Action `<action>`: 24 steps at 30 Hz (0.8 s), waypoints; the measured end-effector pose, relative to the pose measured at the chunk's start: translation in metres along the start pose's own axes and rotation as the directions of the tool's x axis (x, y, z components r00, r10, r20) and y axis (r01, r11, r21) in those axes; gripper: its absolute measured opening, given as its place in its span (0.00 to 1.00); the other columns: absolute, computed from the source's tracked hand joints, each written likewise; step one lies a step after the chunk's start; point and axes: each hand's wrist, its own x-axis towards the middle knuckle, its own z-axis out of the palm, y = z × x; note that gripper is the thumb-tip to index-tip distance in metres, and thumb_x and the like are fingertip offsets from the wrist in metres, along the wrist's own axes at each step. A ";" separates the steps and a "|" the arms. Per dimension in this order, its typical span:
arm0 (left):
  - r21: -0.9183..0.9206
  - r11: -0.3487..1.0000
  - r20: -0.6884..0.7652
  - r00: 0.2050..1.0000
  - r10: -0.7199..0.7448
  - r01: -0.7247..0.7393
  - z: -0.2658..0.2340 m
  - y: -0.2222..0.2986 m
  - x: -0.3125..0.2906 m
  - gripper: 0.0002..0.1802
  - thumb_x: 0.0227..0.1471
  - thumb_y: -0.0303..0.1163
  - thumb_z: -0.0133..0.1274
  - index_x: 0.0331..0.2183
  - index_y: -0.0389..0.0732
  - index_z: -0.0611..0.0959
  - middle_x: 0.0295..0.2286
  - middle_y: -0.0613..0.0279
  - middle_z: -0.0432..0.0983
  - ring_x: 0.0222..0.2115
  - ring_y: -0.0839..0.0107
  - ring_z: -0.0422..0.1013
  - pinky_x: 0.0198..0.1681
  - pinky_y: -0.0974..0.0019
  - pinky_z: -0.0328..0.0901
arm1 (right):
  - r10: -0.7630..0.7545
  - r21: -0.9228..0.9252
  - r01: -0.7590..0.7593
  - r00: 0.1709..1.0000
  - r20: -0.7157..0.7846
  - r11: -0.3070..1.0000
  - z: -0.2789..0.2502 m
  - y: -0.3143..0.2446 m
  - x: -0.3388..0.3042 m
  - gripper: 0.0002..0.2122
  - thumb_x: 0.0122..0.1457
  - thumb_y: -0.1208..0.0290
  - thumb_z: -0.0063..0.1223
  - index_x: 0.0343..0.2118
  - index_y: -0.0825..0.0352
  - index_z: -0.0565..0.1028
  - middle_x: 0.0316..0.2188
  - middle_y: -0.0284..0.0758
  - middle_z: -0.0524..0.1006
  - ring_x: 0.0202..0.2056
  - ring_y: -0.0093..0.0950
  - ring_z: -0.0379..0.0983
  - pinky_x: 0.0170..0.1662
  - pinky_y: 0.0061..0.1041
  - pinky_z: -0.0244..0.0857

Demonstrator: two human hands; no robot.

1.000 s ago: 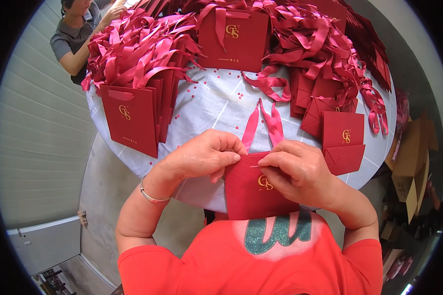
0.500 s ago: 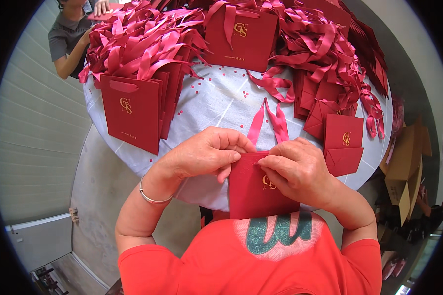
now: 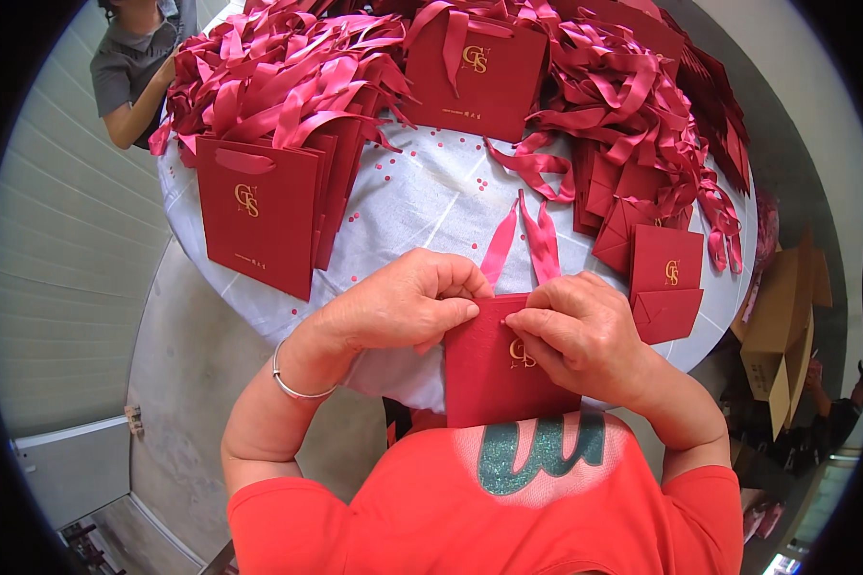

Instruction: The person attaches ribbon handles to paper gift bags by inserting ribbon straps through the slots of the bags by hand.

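In front of my chest stands a small red paper gift bag (image 3: 479,379) with a gold emblem on its front. My left hand (image 3: 403,299) is closed at the bag's top left edge, thumb in front and fingers bent behind the rim. My right hand (image 3: 585,335) pinches just below the rim, close to the front panel. Whatever lies between its fingertips is too small to make out. Two strands of pink ribbon (image 3: 500,251) stretch from behind the bag's top onto the table.
A round table (image 3: 422,206) under a white cloth has small red dots scattered on it. Ribbon-handled red bags (image 3: 257,216) stand at left; another bag (image 3: 475,81) is farther back. Folded bags (image 3: 666,278) lie right. Cardboard box (image 3: 777,335) beyond the table; another person (image 3: 134,77) far left.
My left thumb has slid slightly right along the bag's rim, and its lower fingers are now more hidden. My right fingertips have shifted a little. The other person's raised hand has left view.
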 end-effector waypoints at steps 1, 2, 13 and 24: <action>0.010 1.000 0.005 1.000 -0.001 0.001 -0.001 0.001 0.000 0.10 0.58 0.22 0.49 0.42 0.35 0.79 0.26 0.71 0.74 0.17 0.87 0.63 0.19 0.78 0.57 | 0.000 -0.001 0.000 1.000 0.001 1.000 0.000 0.000 0.000 0.09 0.41 0.76 0.63 0.29 0.65 0.78 0.26 0.32 0.74 0.26 0.29 0.73 0.28 0.29 0.64; 0.010 1.000 0.005 1.000 0.000 0.000 -0.001 0.004 0.000 0.10 0.58 0.22 0.49 0.42 0.35 0.79 0.26 0.71 0.74 0.17 0.87 0.63 0.19 0.78 0.57 | 0.001 0.003 -0.001 1.000 -0.005 1.000 0.000 0.000 -0.001 0.09 0.41 0.76 0.63 0.28 0.64 0.78 0.25 0.32 0.74 0.26 0.28 0.73 0.28 0.29 0.63; 0.016 0.995 0.227 0.969 0.096 -0.102 -0.011 -0.006 0.004 0.08 0.58 0.26 0.52 0.41 0.35 0.79 0.32 0.72 0.75 0.34 0.84 0.68 0.40 0.74 0.66 | 0.024 0.050 -0.022 0.999 -0.039 0.999 0.000 0.000 0.001 0.07 0.45 0.77 0.62 0.29 0.64 0.78 0.26 0.32 0.75 0.26 0.29 0.73 0.28 0.29 0.63; -0.054 0.998 0.211 0.977 -0.023 0.036 -0.009 0.004 -0.001 0.08 0.59 0.29 0.52 0.40 0.37 0.76 0.26 0.74 0.71 0.17 0.89 0.61 0.18 0.81 0.54 | 0.100 0.136 -0.094 0.994 -0.035 0.986 -0.002 -0.002 0.003 0.07 0.46 0.78 0.62 0.29 0.65 0.77 0.26 0.33 0.75 0.26 0.32 0.72 0.29 0.29 0.63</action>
